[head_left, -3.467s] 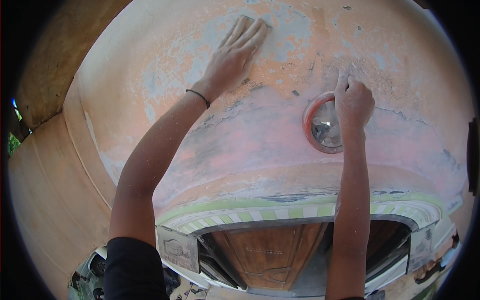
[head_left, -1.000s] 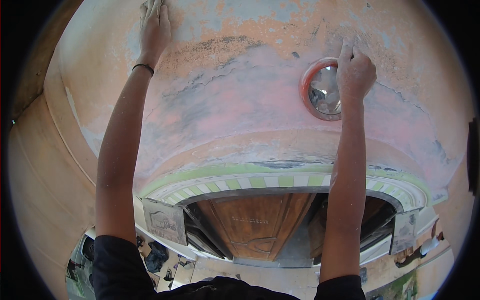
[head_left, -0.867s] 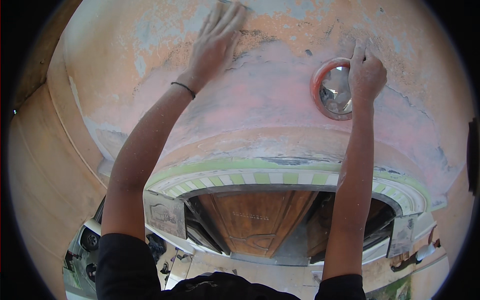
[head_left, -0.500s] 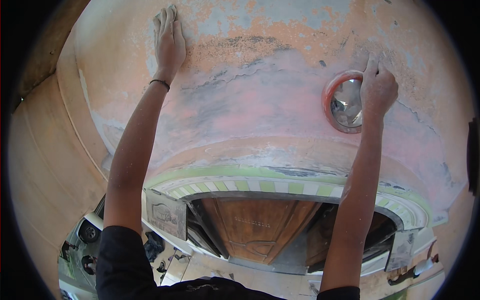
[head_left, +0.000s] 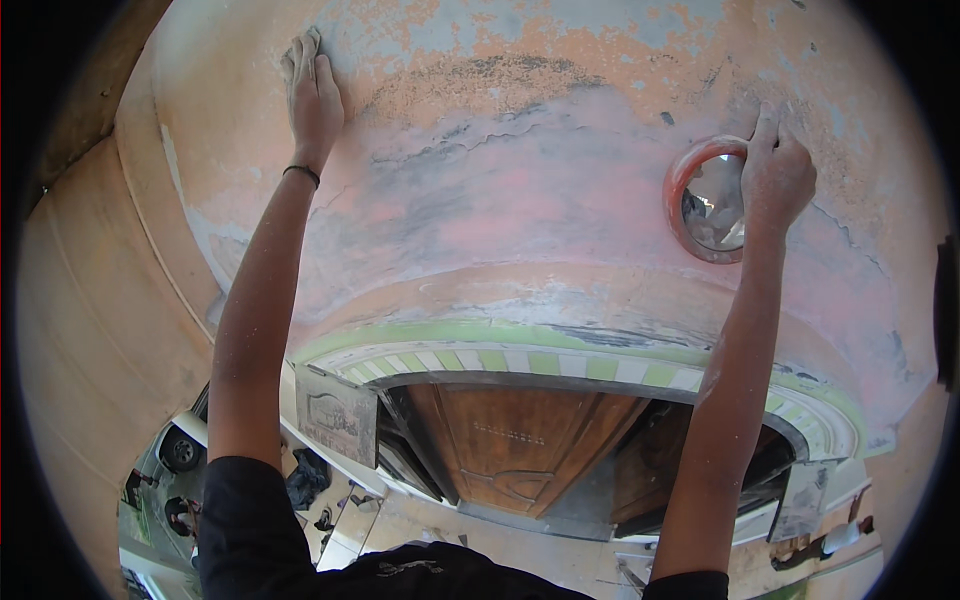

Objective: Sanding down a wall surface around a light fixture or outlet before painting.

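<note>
High on the weathered, patchy wall [head_left: 480,195], my left hand [head_left: 316,112] presses its fingers together over a small grey folded sheet [head_left: 313,40], which looks like sandpaper; most of it is hidden. A dark band circles that wrist. On the right, my right hand [head_left: 780,178] is at the wall with fingers curled and one or two stretched upward. It covers the right side of a round fixture with a red rim [head_left: 677,190] and shiny reflective middle. Whether it grips the rim or something else, I cannot make out. Pale dust coats both hands.
Beneath the wall, a green-and-white striped arch [head_left: 530,360] frames a brown wooden door [head_left: 520,445]. Lower left are a parked vehicle's wheel [head_left: 180,449], a person [head_left: 180,515] and a dark bundle [head_left: 308,478]. Another person [head_left: 830,542] is at lower right.
My left hand has slid left and slightly down across the wall with the grey sheet. My right hand keeps its place by the round fixture; the whole view has shifted a little.
</note>
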{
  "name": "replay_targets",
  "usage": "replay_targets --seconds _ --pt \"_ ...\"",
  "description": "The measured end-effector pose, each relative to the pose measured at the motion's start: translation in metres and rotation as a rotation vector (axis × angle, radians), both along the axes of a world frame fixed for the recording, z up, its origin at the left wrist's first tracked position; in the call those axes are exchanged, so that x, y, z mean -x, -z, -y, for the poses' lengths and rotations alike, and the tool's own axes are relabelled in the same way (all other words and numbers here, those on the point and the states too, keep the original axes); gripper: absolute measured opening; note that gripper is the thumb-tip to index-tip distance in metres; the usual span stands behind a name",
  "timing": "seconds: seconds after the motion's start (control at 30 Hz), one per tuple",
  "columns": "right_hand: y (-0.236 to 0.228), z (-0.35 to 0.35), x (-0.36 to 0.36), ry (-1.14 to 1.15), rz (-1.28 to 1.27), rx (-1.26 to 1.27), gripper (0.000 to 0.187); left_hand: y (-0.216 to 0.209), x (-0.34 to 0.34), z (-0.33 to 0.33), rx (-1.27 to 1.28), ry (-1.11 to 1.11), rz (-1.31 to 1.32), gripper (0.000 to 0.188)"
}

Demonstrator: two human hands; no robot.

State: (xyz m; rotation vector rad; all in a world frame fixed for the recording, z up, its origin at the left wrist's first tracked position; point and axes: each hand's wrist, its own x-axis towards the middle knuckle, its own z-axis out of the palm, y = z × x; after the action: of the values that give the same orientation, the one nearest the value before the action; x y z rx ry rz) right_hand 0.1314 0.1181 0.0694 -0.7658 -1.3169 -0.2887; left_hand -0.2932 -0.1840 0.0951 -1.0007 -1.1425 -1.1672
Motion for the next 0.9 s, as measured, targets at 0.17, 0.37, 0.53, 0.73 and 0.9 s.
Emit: replay_targets --seconds 0.17,0.37,0.53,0.73,0.9 --pt "0.003 -0.016 -0.019 0.031 0.024 0.007 0.051 0.053 -0.121 -0.09 0.218 -0.013 -0.375 0.049" --pt "0.008 -0.016 -0.012 0.001 0.027 0.043 0.055 0.132 -0.065 -0.012 0.884 -0.262 -0.656 0.052" --pt "-0.006 -0.006 -0.014 0.045 0.035 0.083 0.057 0.059 0.021 0.011 -0.031 -0.083 0.055 0.048" --pt "-0.001 -0.02 -0.028 0.062 0.073 0.078 0.058 0.12 -0.115 -0.08 0.533 -0.125 -0.48 0.053" --pt "0.001 -0.017 -0.023 0.012 0.035 0.063 0.059 0.133 -0.067 -0.02 0.678 -0.247 -0.49 0.051"
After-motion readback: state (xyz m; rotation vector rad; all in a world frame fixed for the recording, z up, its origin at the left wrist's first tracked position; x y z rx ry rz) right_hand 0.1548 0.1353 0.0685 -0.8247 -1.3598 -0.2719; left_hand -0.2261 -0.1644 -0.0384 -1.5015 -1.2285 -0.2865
